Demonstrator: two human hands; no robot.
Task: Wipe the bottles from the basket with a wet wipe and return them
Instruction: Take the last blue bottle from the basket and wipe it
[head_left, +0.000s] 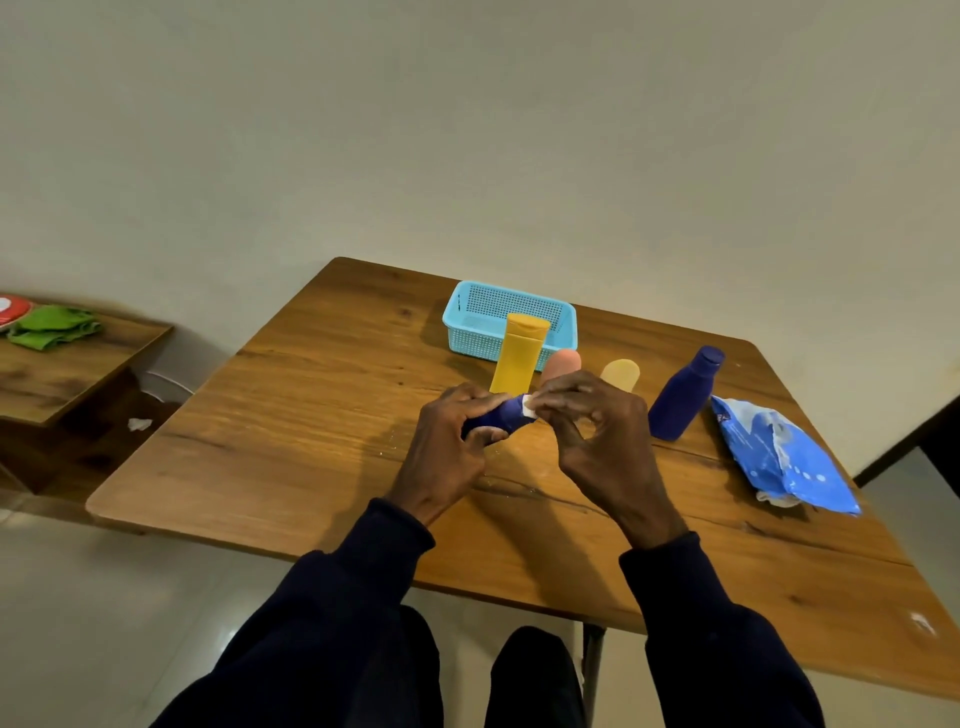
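My left hand (451, 441) grips a small dark blue bottle (500, 420) lying sideways above the wooden table (291, 415). My right hand (597, 426) pinches a white wet wipe (528, 406) against the bottle's end. Behind my hands stand a tall yellow bottle (518, 356), a peach bottle (562, 365) and a pale yellow bottle (621, 374), the last two partly hidden. A larger dark blue bottle (683, 396) stands to the right. The light blue mesh basket (470, 325) sits at the back.
A blue wet wipe pack (779, 454) lies near the table's right edge. A lower wooden side table (62, 364) at the left holds a green cloth (54, 325). My knees are under the table's front edge.
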